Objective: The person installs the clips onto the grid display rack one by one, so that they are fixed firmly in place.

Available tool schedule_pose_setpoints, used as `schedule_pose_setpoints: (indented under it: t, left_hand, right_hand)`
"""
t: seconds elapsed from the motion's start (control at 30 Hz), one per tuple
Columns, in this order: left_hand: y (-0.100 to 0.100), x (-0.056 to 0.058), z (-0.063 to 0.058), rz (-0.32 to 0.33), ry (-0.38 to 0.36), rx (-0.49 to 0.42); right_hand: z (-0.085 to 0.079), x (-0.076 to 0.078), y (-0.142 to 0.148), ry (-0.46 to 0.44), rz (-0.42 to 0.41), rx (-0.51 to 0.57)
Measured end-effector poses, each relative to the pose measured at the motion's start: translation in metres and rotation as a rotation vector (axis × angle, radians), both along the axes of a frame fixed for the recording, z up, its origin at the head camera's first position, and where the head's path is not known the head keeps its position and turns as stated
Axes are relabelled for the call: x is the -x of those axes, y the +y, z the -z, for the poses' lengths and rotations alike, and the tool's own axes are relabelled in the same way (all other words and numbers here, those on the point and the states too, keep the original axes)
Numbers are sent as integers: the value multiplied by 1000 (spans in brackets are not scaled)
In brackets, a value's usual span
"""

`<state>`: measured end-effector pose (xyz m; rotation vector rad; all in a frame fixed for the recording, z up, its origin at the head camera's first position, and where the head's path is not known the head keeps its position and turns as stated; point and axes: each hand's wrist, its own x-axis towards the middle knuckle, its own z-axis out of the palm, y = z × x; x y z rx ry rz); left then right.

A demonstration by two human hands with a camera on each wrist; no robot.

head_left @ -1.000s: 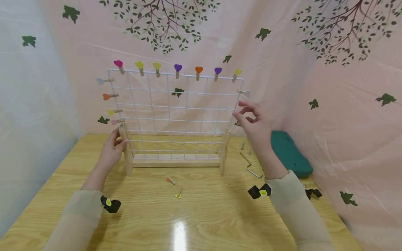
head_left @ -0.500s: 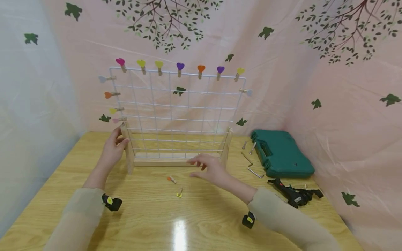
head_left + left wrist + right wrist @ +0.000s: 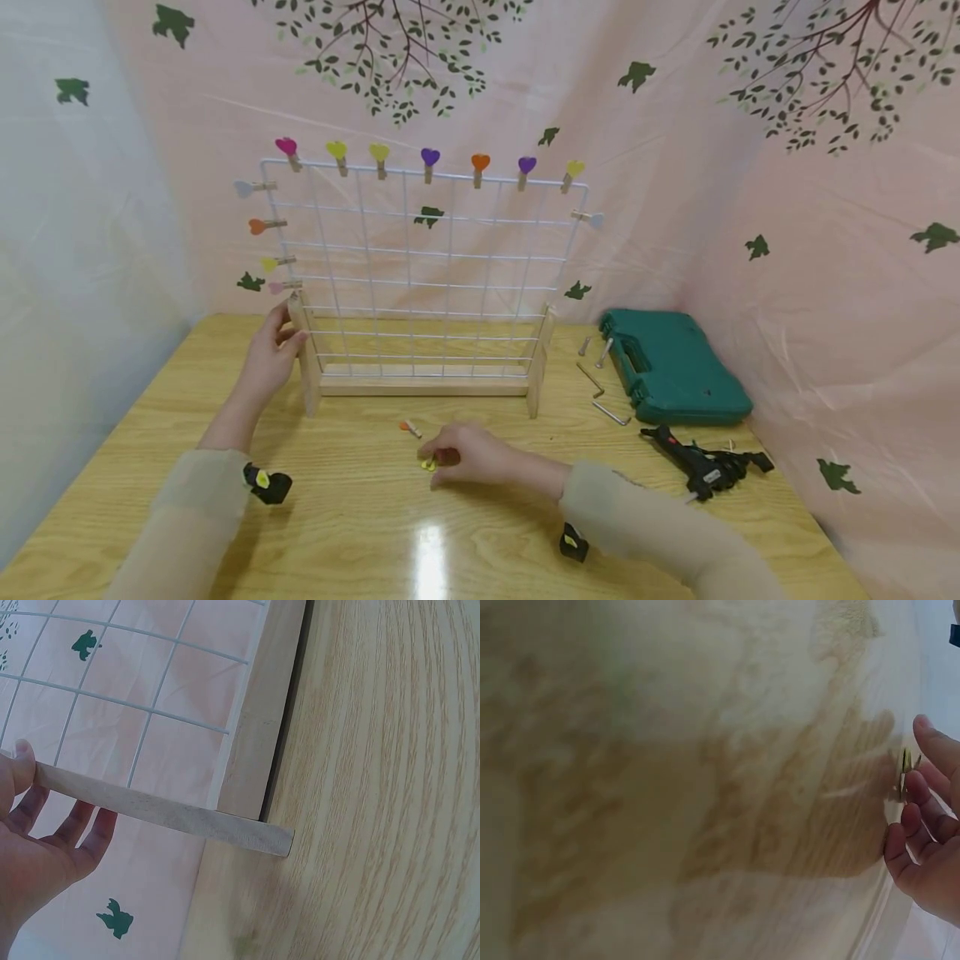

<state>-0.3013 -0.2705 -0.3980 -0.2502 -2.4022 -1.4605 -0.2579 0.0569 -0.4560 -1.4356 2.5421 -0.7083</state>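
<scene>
A white wire grid stands upright in a wooden stand, with heart clothespins along its top and sides. My left hand grips the stand's left post; in the left wrist view the thumb lies on one side of that post, the fingers on the other. Low over the table, my right hand has its thumb and fingers spread around a yellow heart clothespin. The right wrist view shows this clothespin in the gap between thumb and fingertips. An orange heart clothespin lies just beyond.
At the right lies a green case, with a black glue gun in front of it. Two hex keys and a couple of bolts lie between case and stand. A patterned cloth hangs behind the table.
My right hand has come down from the grid's right side to the yellow clothespin on the table, uncovering the green case. The left hand has kept its grip on the post.
</scene>
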Motion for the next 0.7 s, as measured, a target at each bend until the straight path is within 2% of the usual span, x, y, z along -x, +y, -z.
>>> schedule_pose_setpoints:
  t: [0.17,0.33,0.47,0.57,0.7]
  left_hand:
    - [0,1,1,6,-5,-6]
    - [0,1,1,7,-12,-13]
    - [0,1,0,-2,-18,-14]
    - [1,0,-1,-2,-18,-21]
    - [2,-1,-3,-3,-13,-25]
  right_hand:
    - [2,-1,-1,-12,16,-6]
    - [2,-2,2,-119,82,50]
    - [-7,-2,5,-161,117,121]
    - [-18,0,10,-92,119,173]
    - [-38,5,19,112,110,270]
